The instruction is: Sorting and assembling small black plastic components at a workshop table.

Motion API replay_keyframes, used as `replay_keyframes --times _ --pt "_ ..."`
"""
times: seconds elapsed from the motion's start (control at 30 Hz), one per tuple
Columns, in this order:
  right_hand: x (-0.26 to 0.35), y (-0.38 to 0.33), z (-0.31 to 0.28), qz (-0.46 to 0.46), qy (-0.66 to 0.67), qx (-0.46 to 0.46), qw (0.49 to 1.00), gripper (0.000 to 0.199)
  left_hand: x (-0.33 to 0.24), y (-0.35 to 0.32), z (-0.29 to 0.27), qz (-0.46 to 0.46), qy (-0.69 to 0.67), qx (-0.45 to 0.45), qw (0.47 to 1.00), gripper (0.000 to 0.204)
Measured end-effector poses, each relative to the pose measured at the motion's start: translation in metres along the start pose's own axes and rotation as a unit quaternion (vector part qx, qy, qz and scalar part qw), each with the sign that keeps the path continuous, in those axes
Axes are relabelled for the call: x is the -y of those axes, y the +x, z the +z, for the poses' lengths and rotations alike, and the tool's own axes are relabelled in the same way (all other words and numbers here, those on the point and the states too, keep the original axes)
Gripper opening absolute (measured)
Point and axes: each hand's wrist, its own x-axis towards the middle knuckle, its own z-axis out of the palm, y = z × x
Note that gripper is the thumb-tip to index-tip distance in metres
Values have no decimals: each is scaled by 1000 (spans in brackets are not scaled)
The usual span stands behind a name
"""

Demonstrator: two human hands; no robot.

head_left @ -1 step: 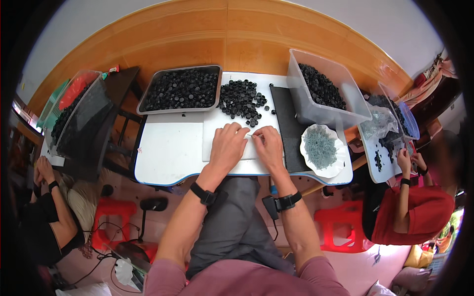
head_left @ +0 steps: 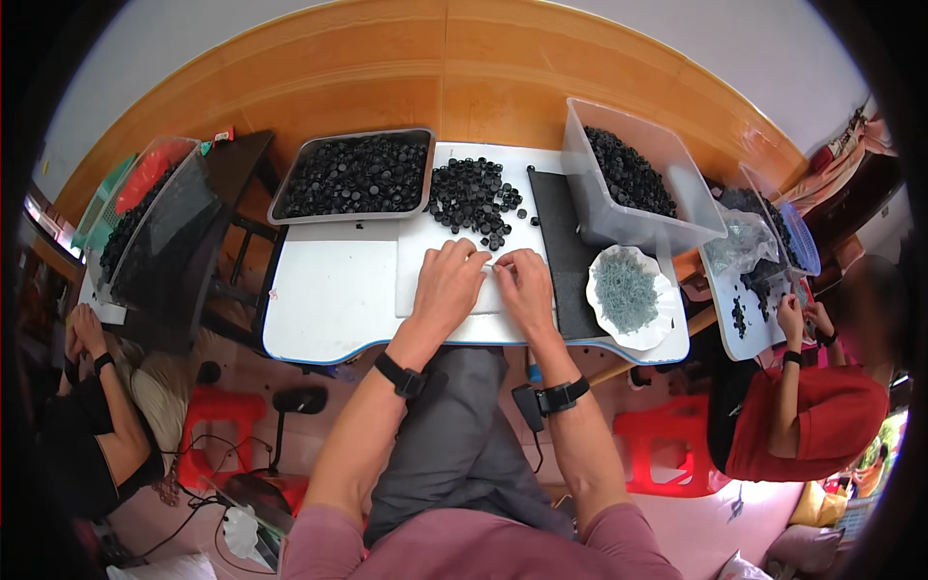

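Our white table (head_left: 329,304). Clear bin (head_left: 643,222) of black caps (head_left: 628,174): table's far right. Tray (head_left: 348,218) of caps: table's far left. Loose cap pile (head_left: 469,193): table's far middle. Fluted dish (head_left: 655,329) of grey-green pieces (head_left: 626,290): table's near-right corner; right forearm (head_left: 594,435) knock could spill it. Our left hand (head_left: 447,287), right hand (head_left: 527,292): table's near middle, fingers (head_left: 452,254) bent, tips close; whether grasping piece, we cannot tell. Slack pinch could drop one.

The caps (head_left: 469,198) look like slightly glossy plastic. The bin (head_left: 619,211) is smooth plastic, the panelling (head_left: 503,72) glossy wood.
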Motion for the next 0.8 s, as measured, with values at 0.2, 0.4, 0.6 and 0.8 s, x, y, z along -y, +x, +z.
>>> replay_keyframes --times 0.2,0.4,0.6,0.8 --pt "8 -1 -5 30 42 6 999 8 10 9 7 -24 2 48 999 9" --pt "10 -2 -9 84 100 3 991 17 10 9 5 -32 15 45 998 8" --pt "12 0 -7 -1 26 -55 998 22 7 7 4 -38 17 14 999 9" --pt "8 -1 -10 10 118 -47 992 17 -9 1 1 -7 -6 -16 1000 7"
